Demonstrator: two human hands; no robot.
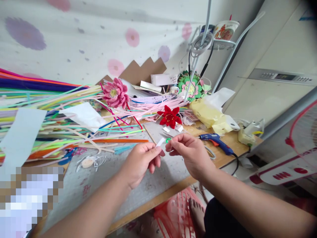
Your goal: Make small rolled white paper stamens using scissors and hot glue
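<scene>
Before you, your left hand (142,162) and right hand (192,157) are above the cutting mat (104,188) on the desk (152,207), with the craft poinsettia (170,116) behind them, the glue gun (219,143) to their right and the power strip (247,134) at the desk's right end. To your left, pipe cleaners (56,137) spread across the desk, and the craft lotus (115,93) sits farther back, in front of the cardboard (141,71). The noodle bowl (226,30) stands on the shelf (224,44) at the back right, and the fan (284,167) is beyond the desk's right side.
</scene>
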